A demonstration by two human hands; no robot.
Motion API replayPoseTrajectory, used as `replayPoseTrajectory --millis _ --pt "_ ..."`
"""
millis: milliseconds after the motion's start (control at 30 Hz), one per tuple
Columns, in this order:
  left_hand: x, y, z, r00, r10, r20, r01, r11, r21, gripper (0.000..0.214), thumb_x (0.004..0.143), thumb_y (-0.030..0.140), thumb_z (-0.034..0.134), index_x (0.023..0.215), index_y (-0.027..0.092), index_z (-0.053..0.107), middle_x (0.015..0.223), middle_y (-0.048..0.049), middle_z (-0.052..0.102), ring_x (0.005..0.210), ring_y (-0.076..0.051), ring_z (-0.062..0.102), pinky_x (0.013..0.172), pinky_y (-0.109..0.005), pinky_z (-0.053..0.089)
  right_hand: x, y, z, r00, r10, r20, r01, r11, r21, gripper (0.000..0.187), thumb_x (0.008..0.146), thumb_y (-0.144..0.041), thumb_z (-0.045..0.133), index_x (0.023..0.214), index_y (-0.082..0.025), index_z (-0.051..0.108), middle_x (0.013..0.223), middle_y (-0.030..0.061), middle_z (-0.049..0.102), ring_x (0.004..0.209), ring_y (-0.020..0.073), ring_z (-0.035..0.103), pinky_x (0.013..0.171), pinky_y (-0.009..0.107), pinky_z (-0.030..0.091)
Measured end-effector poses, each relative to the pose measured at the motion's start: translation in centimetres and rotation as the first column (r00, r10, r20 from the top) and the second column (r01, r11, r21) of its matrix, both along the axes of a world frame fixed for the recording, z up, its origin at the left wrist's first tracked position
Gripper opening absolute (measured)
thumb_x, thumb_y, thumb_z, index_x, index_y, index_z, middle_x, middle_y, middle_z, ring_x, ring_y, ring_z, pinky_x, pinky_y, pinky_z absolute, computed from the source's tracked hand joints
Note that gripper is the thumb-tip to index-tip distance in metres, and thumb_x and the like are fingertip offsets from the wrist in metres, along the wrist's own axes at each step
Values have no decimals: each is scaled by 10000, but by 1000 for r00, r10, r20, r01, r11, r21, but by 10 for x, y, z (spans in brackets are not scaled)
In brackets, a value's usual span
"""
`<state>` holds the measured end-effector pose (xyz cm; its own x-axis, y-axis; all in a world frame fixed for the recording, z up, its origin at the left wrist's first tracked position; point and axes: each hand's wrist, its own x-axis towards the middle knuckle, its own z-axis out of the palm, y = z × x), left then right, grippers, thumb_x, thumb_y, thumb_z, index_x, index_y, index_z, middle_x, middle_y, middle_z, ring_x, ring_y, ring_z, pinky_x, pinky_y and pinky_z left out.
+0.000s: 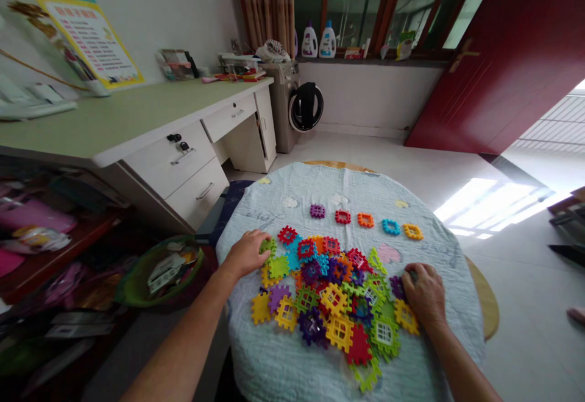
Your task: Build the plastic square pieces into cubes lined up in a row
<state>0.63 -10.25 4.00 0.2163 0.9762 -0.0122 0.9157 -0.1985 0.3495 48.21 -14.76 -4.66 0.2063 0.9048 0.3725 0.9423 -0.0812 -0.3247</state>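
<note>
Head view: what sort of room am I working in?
Probably a room in a home: a washing machine with its door open, detergent bottles on the windowsill, and a desk with drawers along the wall.

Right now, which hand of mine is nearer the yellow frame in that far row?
Your right hand, just on your side of the yellow frame. Your left hand is farther, at the left edge of the pile.
</note>
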Motion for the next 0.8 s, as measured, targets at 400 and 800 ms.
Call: replayPoseTrajectory --millis 400,800 --pt "-11 44 4 993 -111 35 116 964 -241 671 497 191 723 1158 183 607 1163 -104 646 1092 -297 598 945 -351 450 0 0 -1 1000 3 -1 -3 1000 3 202 770 -366 469 821 -214 592 913 98 609 869 260 520 845 403 388" --pt "-12 45 11 941 -325 -92 288 915 -283 533 538 83 599 1052 217 650 1078 -67 625 1049 -261 579 949 -325 429 1 1 -3 1000 -5 -7 5 1000 -1 201 773 -367 479 835 -213 593 919 96 608 873 259 508 835 400 383"
